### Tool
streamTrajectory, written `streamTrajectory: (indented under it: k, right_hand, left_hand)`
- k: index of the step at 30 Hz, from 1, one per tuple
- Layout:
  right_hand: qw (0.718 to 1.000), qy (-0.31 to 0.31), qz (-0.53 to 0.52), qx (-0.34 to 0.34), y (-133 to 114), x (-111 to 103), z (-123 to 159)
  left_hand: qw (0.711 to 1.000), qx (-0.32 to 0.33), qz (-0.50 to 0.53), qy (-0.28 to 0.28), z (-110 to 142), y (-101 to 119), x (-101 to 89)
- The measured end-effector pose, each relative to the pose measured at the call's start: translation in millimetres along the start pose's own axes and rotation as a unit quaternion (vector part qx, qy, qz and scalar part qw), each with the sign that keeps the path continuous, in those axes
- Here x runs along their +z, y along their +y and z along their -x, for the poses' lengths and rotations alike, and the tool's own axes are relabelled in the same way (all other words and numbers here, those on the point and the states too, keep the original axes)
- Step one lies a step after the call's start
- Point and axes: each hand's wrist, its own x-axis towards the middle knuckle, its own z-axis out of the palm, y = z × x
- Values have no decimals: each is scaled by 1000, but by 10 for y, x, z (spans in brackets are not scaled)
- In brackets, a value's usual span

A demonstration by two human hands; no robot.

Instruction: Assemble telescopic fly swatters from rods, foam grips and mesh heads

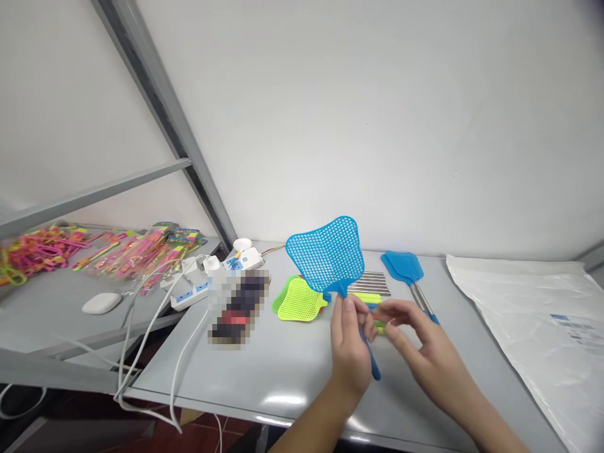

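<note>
My left hand is closed round the neck and handle of a blue fly swatter, holding its mesh head upright above the grey table. My right hand is just to the right of it, its fingertips pinching a small part at the swatter's handle; what they hold is too small to name. Yellow-green swatter heads lie flat on the table behind my left hand. A second blue swatter with a metal rod lies at the back right. A row of metal rods lies between the two.
A white plastic bag covers the table's right side. At left are a power strip, white cables, a blurred dark object, a white puck and a heap of pink and yellow packets. A grey slanted frame bar rises at left.
</note>
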Motion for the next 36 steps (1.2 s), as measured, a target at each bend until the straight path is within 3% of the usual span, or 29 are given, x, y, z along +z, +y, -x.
streamTrajectory:
  k: [5,13,23,26,30,36]
  right_hand:
    - [996,-42,66,46,98,146,164]
    - [997,5,72,15,109,274,227]
    - [993,-46,100,44,114,224,195]
    - [988,-62,138,34,155,209,201]
    - [987,-64,147,12,231,214,211]
    - [985,-85,149,-18,303,383,193]
  left_hand:
    - [999,-3,36,41,-84,-115,68]
    - [981,-109,138,87,-46,-186,128]
    - [998,-19,-50,15,-117,-132,-228]
    - [993,6,-118,-7,-119,-84,-361]
    - [976,-33,-213,-44,-123,40,-545]
    - [957,-15,-279,-75,-111,219,-727]
